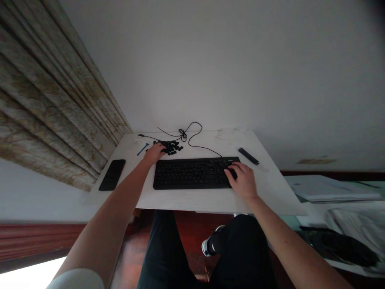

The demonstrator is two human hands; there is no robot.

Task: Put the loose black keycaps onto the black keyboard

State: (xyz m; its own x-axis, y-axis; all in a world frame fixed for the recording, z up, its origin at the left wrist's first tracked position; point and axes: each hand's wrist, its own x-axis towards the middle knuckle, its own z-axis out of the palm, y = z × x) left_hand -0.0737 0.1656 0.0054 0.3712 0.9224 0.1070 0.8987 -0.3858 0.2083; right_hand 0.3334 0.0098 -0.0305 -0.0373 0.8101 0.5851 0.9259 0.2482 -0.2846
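A black keyboard lies lengthwise on the white table, with bare key positions hard to make out in the dim light. Beyond its left end is a loose heap of small black keycaps. My left hand reaches into the near left side of this heap, fingers stretched out over the pieces; whether a fingertip touches a single keycap is too small to tell. On the keyboard's right end rests my right hand, thumb and fingers apart. A blue slim tool lies left of the heap.
A black phone lies at the table's left side. A black cable runs behind the keyboard, tied in a bundle. At the right is a dark narrow strip. Patterned curtains hang at left; the wall stands behind.
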